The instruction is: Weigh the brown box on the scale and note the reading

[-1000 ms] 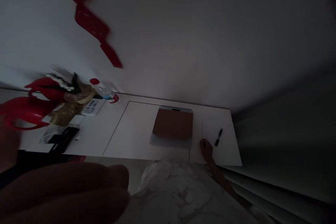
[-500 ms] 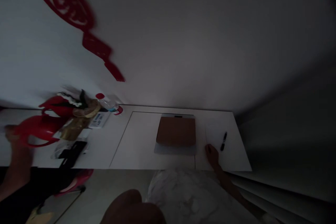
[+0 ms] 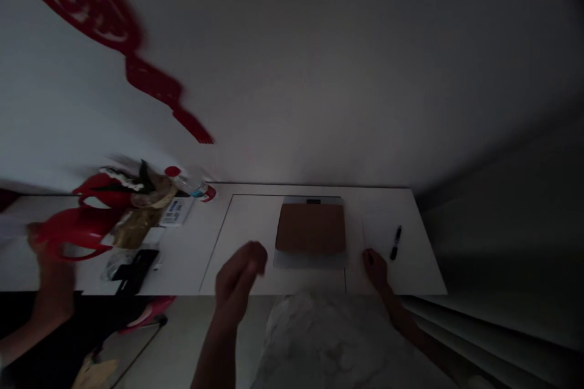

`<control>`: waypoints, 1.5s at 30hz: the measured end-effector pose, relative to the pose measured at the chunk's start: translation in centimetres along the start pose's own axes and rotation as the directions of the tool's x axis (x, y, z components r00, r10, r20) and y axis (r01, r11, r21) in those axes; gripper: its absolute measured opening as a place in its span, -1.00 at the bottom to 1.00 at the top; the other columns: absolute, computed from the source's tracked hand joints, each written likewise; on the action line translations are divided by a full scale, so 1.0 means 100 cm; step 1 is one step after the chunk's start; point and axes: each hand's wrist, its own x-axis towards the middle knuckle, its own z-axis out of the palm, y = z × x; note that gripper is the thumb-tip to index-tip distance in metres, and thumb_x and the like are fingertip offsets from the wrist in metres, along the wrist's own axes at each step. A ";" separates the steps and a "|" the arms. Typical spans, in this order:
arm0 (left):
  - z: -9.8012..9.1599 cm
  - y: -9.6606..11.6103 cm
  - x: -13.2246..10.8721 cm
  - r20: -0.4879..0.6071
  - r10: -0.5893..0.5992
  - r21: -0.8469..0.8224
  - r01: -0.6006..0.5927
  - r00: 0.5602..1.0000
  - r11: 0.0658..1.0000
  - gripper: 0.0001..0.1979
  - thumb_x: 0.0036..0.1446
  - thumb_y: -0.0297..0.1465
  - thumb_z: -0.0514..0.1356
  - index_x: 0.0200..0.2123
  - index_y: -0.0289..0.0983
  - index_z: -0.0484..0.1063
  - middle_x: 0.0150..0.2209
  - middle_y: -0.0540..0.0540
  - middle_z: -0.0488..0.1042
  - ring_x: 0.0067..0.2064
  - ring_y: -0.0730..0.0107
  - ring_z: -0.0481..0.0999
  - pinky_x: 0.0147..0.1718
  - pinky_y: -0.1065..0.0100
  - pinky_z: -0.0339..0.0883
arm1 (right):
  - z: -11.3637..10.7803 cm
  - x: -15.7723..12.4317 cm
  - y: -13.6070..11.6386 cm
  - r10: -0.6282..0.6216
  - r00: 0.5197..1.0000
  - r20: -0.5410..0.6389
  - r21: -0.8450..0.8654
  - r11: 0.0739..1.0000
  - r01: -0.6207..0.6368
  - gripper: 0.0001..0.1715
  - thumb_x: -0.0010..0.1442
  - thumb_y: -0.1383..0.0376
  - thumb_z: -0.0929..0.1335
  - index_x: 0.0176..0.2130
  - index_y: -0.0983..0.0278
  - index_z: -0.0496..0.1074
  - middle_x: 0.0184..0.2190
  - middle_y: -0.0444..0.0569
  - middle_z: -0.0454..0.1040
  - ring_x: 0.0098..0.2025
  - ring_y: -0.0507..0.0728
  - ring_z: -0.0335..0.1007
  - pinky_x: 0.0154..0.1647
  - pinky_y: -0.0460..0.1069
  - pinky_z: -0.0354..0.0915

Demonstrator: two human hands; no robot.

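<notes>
My left hand hangs above the white table, left of a flat brown cardboard box. Its fingers are curled in and slightly blurred, with nothing seen in them. My right hand rests closed on the table at the lower edge of a white paper sheet; what it holds, if anything, is hidden. To its right lies a black pen. The box sits on a flat grey board, apart from both hands.
On the left, another person's blurred hand is at a red handled vessel. Near it are a second red vessel, a flower basket, a red-capped bottle, a small white box and black items.
My left hand has risen from the bottom edge to over the table, left of the box. The whole view has shifted slightly; my right hand stays by the paper.
</notes>
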 end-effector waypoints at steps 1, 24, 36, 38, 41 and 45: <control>0.007 -0.003 0.007 -0.013 -0.028 -0.049 0.027 1.000 0.998 -0.66 0.21 -0.11 -0.07 -0.50 -0.16 0.22 -0.49 -0.04 0.26 -0.37 0.31 0.32 -0.41 0.21 0.21 | 0.001 0.000 0.001 0.002 1.000 -0.001 -0.007 1.000 -0.002 -0.36 0.28 -0.09 0.08 -0.48 0.27 0.39 -0.54 -0.01 0.43 -0.48 0.11 0.30 -0.41 -0.04 0.15; 0.120 -0.110 -0.059 0.069 -0.116 0.404 0.079 0.991 0.911 -0.71 0.18 -0.32 -0.01 -0.57 -0.19 0.28 -0.51 -0.13 0.37 -0.40 0.25 0.27 -0.35 0.25 0.02 | -0.005 -0.015 0.002 0.058 0.993 0.106 -0.186 0.982 -0.038 -0.45 0.27 0.09 0.10 -0.46 0.25 0.50 -0.47 0.07 0.51 -0.38 0.16 0.37 -0.31 0.00 0.22; 0.119 -0.108 -0.058 0.053 -0.127 0.361 0.100 0.990 0.927 -0.71 0.19 -0.33 -0.01 -0.58 -0.18 0.23 -0.52 -0.10 0.34 -0.41 0.27 0.25 -0.34 0.25 0.03 | -0.004 -0.015 0.002 0.040 0.991 0.129 -0.225 0.974 -0.010 -0.46 0.28 0.09 0.10 -0.47 0.25 0.46 -0.49 0.05 0.48 -0.42 0.13 0.34 -0.34 -0.02 0.17; 0.119 -0.107 -0.057 0.055 -0.140 0.352 0.112 0.989 0.929 -0.71 0.19 -0.32 -0.01 -0.59 -0.18 0.22 -0.53 -0.10 0.32 -0.41 0.27 0.25 -0.35 0.25 0.02 | -0.003 -0.015 0.003 0.037 0.991 0.127 -0.224 0.975 -0.008 -0.46 0.28 0.08 0.10 -0.47 0.25 0.45 -0.50 0.04 0.48 -0.41 0.13 0.34 -0.34 -0.02 0.16; 0.119 -0.107 -0.057 0.058 -0.135 0.342 0.108 0.989 0.933 -0.70 0.18 -0.31 0.00 -0.60 -0.17 0.21 -0.54 -0.09 0.31 -0.42 0.28 0.26 -0.35 0.25 0.03 | -0.003 -0.015 0.002 0.037 0.992 0.124 -0.228 0.974 -0.008 -0.46 0.29 0.08 0.10 -0.48 0.25 0.44 -0.51 0.03 0.47 -0.41 0.13 0.34 -0.34 -0.02 0.17; 0.120 -0.107 -0.057 0.056 -0.115 0.348 0.088 0.992 0.933 -0.72 0.18 -0.33 0.00 -0.58 -0.18 0.24 -0.52 -0.09 0.33 -0.40 0.27 0.27 -0.33 0.24 0.06 | -0.004 -0.015 0.002 0.029 0.992 0.125 -0.223 0.975 0.000 -0.46 0.30 0.09 0.10 -0.45 0.26 0.46 -0.47 0.04 0.49 -0.39 0.14 0.35 -0.32 -0.01 0.18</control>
